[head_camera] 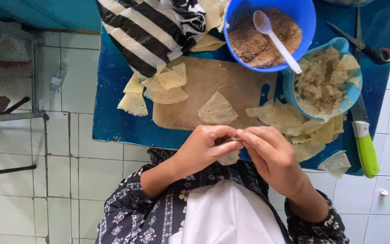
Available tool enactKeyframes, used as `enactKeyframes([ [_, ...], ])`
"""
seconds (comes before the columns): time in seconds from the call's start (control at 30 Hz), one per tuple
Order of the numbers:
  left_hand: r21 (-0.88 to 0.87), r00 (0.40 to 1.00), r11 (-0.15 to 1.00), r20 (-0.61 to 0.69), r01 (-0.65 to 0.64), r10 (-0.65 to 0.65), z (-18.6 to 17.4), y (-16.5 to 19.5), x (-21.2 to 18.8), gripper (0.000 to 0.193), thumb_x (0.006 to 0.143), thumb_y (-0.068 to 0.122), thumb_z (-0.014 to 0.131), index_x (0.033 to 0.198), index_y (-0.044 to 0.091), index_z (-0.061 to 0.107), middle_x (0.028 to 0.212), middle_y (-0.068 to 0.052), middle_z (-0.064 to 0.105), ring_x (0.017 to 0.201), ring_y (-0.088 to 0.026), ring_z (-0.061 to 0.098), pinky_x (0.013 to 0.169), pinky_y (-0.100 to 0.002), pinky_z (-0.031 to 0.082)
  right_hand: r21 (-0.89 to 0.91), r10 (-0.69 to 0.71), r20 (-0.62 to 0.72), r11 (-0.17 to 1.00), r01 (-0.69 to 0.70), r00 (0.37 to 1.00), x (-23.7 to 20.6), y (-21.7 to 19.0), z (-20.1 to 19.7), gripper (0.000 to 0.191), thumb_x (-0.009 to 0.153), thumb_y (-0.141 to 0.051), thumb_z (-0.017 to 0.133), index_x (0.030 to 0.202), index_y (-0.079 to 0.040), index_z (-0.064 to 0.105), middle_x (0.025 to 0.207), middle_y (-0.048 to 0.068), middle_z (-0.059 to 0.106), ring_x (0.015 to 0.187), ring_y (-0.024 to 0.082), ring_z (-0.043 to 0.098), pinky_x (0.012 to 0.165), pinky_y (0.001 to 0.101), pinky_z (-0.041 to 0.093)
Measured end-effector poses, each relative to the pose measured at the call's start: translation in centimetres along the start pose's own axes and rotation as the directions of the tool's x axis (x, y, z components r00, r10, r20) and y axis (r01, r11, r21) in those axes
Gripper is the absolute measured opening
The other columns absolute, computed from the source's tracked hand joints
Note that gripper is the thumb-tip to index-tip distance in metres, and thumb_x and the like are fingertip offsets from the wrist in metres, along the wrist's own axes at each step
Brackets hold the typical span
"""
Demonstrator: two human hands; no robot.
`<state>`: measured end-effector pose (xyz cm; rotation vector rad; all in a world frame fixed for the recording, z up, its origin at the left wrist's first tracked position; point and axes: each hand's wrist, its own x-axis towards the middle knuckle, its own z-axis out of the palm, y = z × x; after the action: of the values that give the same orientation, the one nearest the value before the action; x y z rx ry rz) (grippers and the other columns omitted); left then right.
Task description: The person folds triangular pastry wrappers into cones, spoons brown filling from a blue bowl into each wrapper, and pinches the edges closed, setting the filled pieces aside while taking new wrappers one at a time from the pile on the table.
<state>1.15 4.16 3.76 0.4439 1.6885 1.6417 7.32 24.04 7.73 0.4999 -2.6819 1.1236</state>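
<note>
Head view: white tiled floor, low blue table [113, 126] w/ a brown board [213, 90] on it. Far side: blue bowl [271, 31] of brown crumbly filling w/ a white spoon [278, 43]; right of it a smaller light-blue bowl [323, 81] of pale mash. Thin cream pastry triangles [165, 88] lie on the board's left, one at its near edge, more piled at right under the small bowl. Striped cloth [152, 31] far left. Green-handled knife [365, 147] at right edge, scissors [362, 43] far right.

Both hands meet at the table's near edge, just above the lap. Left hand [204, 149] and right hand [271, 156] are pinched together on one pastry piece [229, 157], fingertips closing on its top, its rounded bottom hanging below.

Judgement: piece looks v. light, soft, floppy, prob. tears easily; edges thin. Best held by light fingertip pinch along the fold/seam, supporting underneath, no squeezing the middle.
</note>
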Motion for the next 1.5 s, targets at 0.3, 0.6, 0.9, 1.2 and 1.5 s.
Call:
enactKeyframes([
  [0.3, 0.195, 0.99, 0.971, -0.006, -0.136, 0.14, -0.6, 0.6, -0.8, 0.017, 0.097, 0.017, 0.069, 0.104, 0.002, 0.075, 0.086, -0.009, 0.077, 0.075, -0.009, 0.073, 0.068, -0.026, 0.057, -0.393, 0.018, -0.216, 0.914, -0.103, 0.976, -1.5, 1.1, 1.3, 0.023, 0.095, 0.01, 0.07, 0.116, 0.002, 0.066, 0.108, 0.017, 0.066, 0.098, 0.036, 0.064, 0.087, 0.0445, 0.052],
  [0.6, -0.43, 0.973, 0.88, -0.186, -0.203, 0.133, -1.7, -2.2, -1.9, 0.014, 0.109, 0.014, 0.058, 0.115, 0.002, 0.063, 0.11, -0.001, 0.069, 0.107, -0.009, 0.068, 0.097, -0.025, 0.054, -0.719, 0.156, -0.206, 0.645, -0.258, 0.966, -1.4, 2.9, -0.2, 0.023, 0.095, 0.0, 0.071, 0.117, -0.002, 0.068, 0.115, 0.015, 0.067, 0.108, 0.035, 0.063, 0.094, 0.0465, 0.05],
  [0.9, -0.537, 0.954, 0.805, -0.279, -0.252, 0.113, 0.6, -4.4, -1.1, 0.016, 0.11, 0.013, 0.06, 0.121, 0.002, 0.065, 0.108, -0.002, 0.068, 0.1, -0.006, 0.064, 0.091, -0.024, 0.053, -0.029, 0.247, -0.226, 0.965, -0.26, 0.942, -1.0, -0.3, 1.4, 0.028, 0.107, -0.001, 0.062, 0.135, 0.002, 0.061, 0.127, 0.012, 0.067, 0.112, 0.024, 0.067, 0.1, 0.0315, 0.053],
  [1.2, 0.282, 0.78, 0.917, -0.489, -0.283, 0.391, 0.1, -3.3, -2.6, 0.016, 0.102, 0.007, 0.07, 0.118, 0.004, 0.067, 0.107, -0.009, 0.074, 0.093, -0.014, 0.075, 0.08, -0.027, 0.062, 0.69, 0.553, -0.005, 0.605, -0.397, 0.833, 0.3, 0.5, 6.2, 0.013, 0.097, 0.008, 0.067, 0.108, 0.002, 0.067, 0.103, 0.007, 0.067, 0.088, 0.012, 0.069, 0.078, 0.0264, 0.057],
  [1.5, 0.741, 0.666, 0.665, -0.448, -0.098, 0.597, -1.3, -2.0, -0.2, 0.019, 0.099, 0.008, 0.072, 0.116, 0.006, 0.064, 0.11, -0.01, 0.067, 0.089, -0.029, 0.071, 0.071, -0.037, 0.057, -0.154, 0.087, -0.264, 0.979, -0.131, 0.961, 3.2, 0.5, 8.0, 0.02, 0.094, 0.008, 0.072, 0.111, 0.0, 0.065, 0.105, 0.016, 0.066, 0.094, 0.034, 0.068, 0.082, 0.0393, 0.055],
])
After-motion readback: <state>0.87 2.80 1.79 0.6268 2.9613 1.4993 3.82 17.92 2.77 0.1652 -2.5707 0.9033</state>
